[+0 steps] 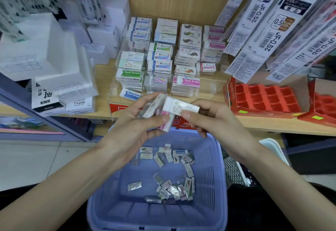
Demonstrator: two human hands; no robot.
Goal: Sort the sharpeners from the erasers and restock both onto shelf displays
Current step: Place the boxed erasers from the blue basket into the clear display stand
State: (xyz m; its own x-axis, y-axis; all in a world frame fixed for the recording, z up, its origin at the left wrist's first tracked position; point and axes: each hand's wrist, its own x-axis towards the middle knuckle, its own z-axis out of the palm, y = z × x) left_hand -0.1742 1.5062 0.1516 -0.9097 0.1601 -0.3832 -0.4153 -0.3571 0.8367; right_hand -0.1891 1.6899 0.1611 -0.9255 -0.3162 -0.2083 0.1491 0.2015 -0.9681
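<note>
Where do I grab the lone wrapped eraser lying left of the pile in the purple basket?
Pinch the lone eraser across its two long edges, coming straight down from above. It lies flat on the basket floor, apart from the pile, so both edges look free; the basket's walls would likely hinder a sideways approach.

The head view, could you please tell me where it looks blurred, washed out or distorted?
Head view: the top-left hanging packs smear with blur; the white boxes wash out; wide-angle distortion bends the refill packs at right; the stacked erasers read clearly.
</note>
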